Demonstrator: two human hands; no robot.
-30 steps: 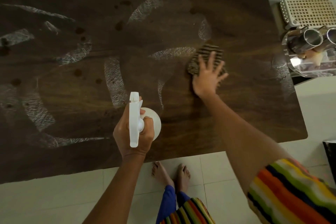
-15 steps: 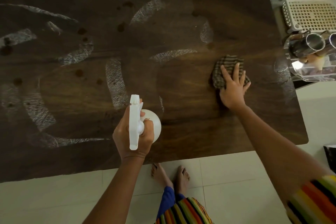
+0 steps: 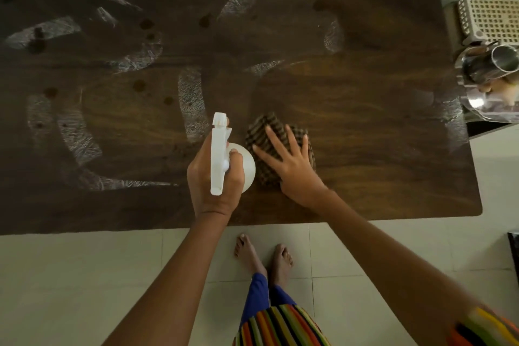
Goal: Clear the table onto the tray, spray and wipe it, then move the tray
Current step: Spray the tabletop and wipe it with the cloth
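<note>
My left hand [image 3: 213, 177] grips a white spray bottle [image 3: 220, 153] upright above the near middle of the dark wooden table [image 3: 365, 98]. Just to its right, my right hand [image 3: 292, 166] lies flat with fingers spread on a brown checked cloth [image 3: 266, 132], pressing it onto the tabletop. White wet streaks and dark spots [image 3: 146, 24] mark the left and middle of the table. At the far right, off the table's end, a shiny tray [image 3: 474, 105] carries a steel cup [image 3: 494, 63].
A cream perforated plastic basket [image 3: 488, 12] stands beyond the tray at the right. My bare feet [image 3: 264, 255] are on pale floor tiles just in front of the table's near edge. A dark object [image 3: 514, 250] shows at the right frame edge.
My right hand swept the cloth right, then back left and nearer, ending beside the spray bottle. My left hand has held the bottle in about the same place.
</note>
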